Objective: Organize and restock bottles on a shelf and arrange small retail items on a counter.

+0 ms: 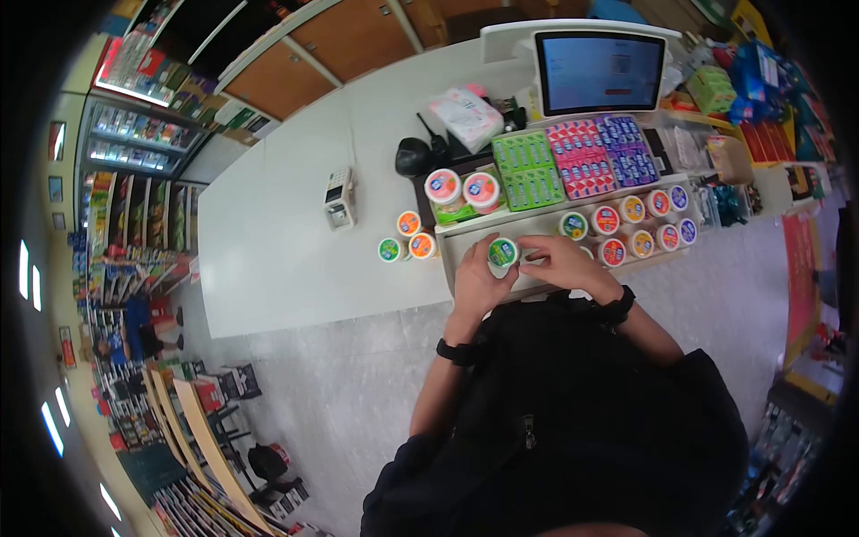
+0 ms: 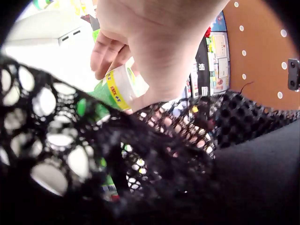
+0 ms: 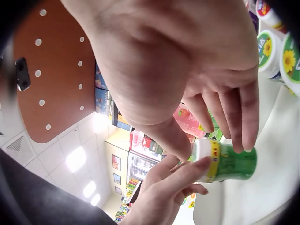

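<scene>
A small jar with a green-and-white lid (image 1: 503,253) is in front of the person's chest in the head view. My left hand (image 1: 479,282) grips it from the left, thumb and fingers round its side. In the left wrist view this hand (image 2: 150,42) holds the green jar (image 2: 112,91) by its yellow-banded end. The right hand (image 1: 573,267) is at the jar's right side. From the right wrist, the right hand (image 3: 173,61) has nearly straight fingers, their tips at the green body of the jar (image 3: 239,161); the left hand (image 3: 157,192) pinches the lid end.
Three loose jars (image 1: 421,244) stand on the white counter (image 1: 277,259), left of the hands. More jars (image 1: 606,220) line the tray to the right. Behind are boxes of small packs (image 1: 528,170), two larger tubs (image 1: 481,190), a screen (image 1: 601,73) and a card terminal (image 1: 339,199).
</scene>
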Demonstrator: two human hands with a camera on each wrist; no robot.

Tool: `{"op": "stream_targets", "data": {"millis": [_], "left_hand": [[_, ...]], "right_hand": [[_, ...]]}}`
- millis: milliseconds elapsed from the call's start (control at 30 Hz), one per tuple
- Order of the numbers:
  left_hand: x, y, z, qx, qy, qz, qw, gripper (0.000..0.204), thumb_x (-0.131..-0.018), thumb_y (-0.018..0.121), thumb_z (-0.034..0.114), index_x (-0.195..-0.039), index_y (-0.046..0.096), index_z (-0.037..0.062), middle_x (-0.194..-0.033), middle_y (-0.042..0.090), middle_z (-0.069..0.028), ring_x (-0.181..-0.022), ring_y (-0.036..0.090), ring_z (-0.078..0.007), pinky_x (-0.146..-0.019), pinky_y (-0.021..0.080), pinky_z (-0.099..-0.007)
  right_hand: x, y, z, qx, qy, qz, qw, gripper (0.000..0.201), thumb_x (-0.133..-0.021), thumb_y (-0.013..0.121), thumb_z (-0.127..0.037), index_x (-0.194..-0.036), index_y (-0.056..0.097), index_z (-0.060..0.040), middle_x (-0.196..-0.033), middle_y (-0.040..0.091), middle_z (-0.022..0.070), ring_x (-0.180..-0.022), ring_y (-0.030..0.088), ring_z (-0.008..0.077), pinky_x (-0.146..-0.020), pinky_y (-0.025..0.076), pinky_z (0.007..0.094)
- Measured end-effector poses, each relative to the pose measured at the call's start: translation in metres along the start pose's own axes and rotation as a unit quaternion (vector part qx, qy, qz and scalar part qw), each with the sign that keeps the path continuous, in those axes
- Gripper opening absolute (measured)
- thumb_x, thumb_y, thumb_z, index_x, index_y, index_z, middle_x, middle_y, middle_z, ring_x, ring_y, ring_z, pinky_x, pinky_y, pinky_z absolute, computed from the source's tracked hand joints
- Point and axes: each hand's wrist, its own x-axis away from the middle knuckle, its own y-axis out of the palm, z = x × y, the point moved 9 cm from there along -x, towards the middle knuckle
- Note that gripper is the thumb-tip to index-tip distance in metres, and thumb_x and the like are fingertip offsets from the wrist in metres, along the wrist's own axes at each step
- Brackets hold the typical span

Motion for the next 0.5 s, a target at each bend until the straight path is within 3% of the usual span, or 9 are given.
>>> {"op": "stream_targets", "data": {"millis": [33,67,133,200,300,333,400,433,500], "left_hand": [[0.003,-0.011,-0.004,0.006,-0.031,0.027,0.999,0.058,-0.073,0.08,0.02,-0.125,0.059,0.003,-0.111,0.068,-0.0167,-0.093,0.069,-0.0295,-0.072,0.057,-0.0362],[0.006,-0.02,-0.003,0.004,-0.036,0.031,0.999,0.058,-0.073,0.08,0.02,-0.125,0.059,0.003,-0.111,0.068,-0.0167,-0.093,0.069,-0.0295,-0.072,0.057,-0.0362],[0.019,-0.052,-0.021,0.082,-0.129,0.1,0.983,0.057,-0.075,0.079,0.019,-0.125,0.058,0.0012,-0.108,0.067,-0.0167,-0.094,0.067,-0.0286,-0.076,0.054,-0.0357],[0.038,-0.082,-0.039,0.077,-0.108,0.199,0.971,0.055,-0.076,0.079,0.016,-0.124,0.058,0.0006,-0.108,0.067,-0.0131,-0.091,0.066,-0.0213,-0.071,0.052,-0.0304],[0.064,-0.118,-0.07,0.065,-0.175,0.291,0.938,0.054,-0.077,0.078,0.014,-0.125,0.058,0.0001,-0.107,0.066,-0.0129,-0.091,0.066,-0.0213,-0.072,0.052,-0.0306],[0.069,-0.123,-0.079,0.064,-0.177,0.293,0.938,0.054,-0.077,0.078,0.014,-0.125,0.058,0.0001,-0.107,0.066,-0.0129,-0.091,0.066,-0.0213,-0.072,0.052,-0.0306],[0.081,-0.125,-0.11,0.039,-0.262,0.275,0.924,0.055,-0.076,0.079,0.015,-0.124,0.057,-0.0001,-0.108,0.066,-0.0138,-0.09,0.067,-0.0224,-0.075,0.053,-0.0326],[0.084,-0.125,-0.122,0.009,-0.269,0.271,0.924,0.057,-0.075,0.081,0.019,-0.124,0.058,-0.0005,-0.108,0.067,-0.0165,-0.088,0.068,-0.0257,-0.078,0.054,-0.0362],[0.086,-0.119,-0.14,-0.02,-0.274,0.255,0.927,0.059,-0.075,0.082,0.02,-0.124,0.058,-0.0001,-0.107,0.067,-0.016,-0.087,0.068,-0.0246,-0.077,0.054,-0.0354]], "right_hand": [[0.0,0.0,0.001,-0.002,0.012,0.002,1.0,0.052,-0.083,0.075,-0.02,-0.127,0.06,0.0025,-0.121,0.067,0.0186,-0.099,0.071,0.0273,-0.083,0.057,0.0335],[-0.001,0.003,0.002,-0.002,0.01,-0.004,1.0,0.052,-0.083,0.075,-0.02,-0.127,0.06,0.0025,-0.121,0.067,0.0186,-0.099,0.071,0.0273,-0.083,0.057,0.0335],[-0.002,-0.003,0.003,-0.023,0.004,0.031,0.999,0.051,-0.084,0.074,-0.019,-0.128,0.059,0.0036,-0.124,0.065,0.0187,-0.1,0.07,0.0251,-0.082,0.057,0.0333],[-0.003,-0.003,0.005,-0.02,0.007,0.029,0.999,0.05,-0.086,0.074,-0.018,-0.128,0.058,0.0036,-0.126,0.065,0.0186,-0.099,0.07,0.0231,-0.082,0.057,0.0331],[-0.004,-0.001,0.004,-0.034,-0.001,0.034,0.999,0.049,-0.086,0.074,-0.018,-0.127,0.059,0.0038,-0.122,0.066,0.019,-0.097,0.071,0.0235,-0.081,0.057,0.0325],[-0.005,0.0,0.004,-0.024,-0.001,0.034,0.999,0.048,-0.086,0.074,-0.018,-0.126,0.059,0.0038,-0.119,0.068,0.0189,-0.096,0.071,0.0234,-0.081,0.057,0.0322],[-0.006,0.003,0.003,-0.015,-0.001,0.032,0.999,0.047,-0.086,0.073,-0.019,-0.125,0.06,0.0037,-0.117,0.069,0.0189,-0.094,0.072,0.0233,-0.08,0.057,0.0319],[-0.006,0.003,0.003,-0.011,-0.005,0.036,0.999,0.046,-0.086,0.073,-0.019,-0.124,0.06,0.0031,-0.115,0.069,0.0188,-0.093,0.072,0.0232,-0.079,0.057,0.0318],[-0.006,0.005,0.003,-0.008,-0.008,0.039,0.999,0.045,-0.086,0.074,-0.02,-0.123,0.06,0.0026,-0.112,0.07,0.0186,-0.092,0.072,0.0231,-0.079,0.056,0.0318]]}}
